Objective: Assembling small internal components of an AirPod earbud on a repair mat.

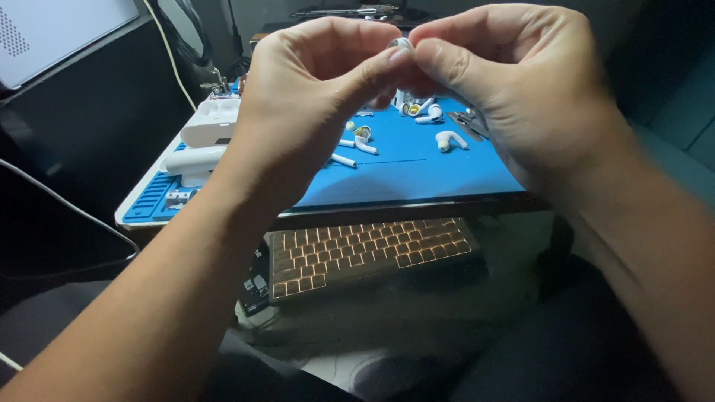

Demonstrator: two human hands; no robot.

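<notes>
While both thumbs and forefingers pinched together, the left hand [298, 97] and right hand [521, 89] clamped a small white earbud piece [400, 43] above the blue mat's [417, 175] far edge, where loose white earbuds [450, 139] lay; a lit keyboard [369, 254] sat below the tabletop's [141, 223] near edge.

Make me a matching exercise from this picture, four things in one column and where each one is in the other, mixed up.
Things:
1. small white part
2. backlit keyboard
3. white earbud
4. white charging case

Places:
A. left edge of the blue mat
B. shelf under the desk
C. pinched between left hand and right hand
D. lying on the mat's right part

Pairs: 1-C, 2-B, 3-D, 4-A
</notes>
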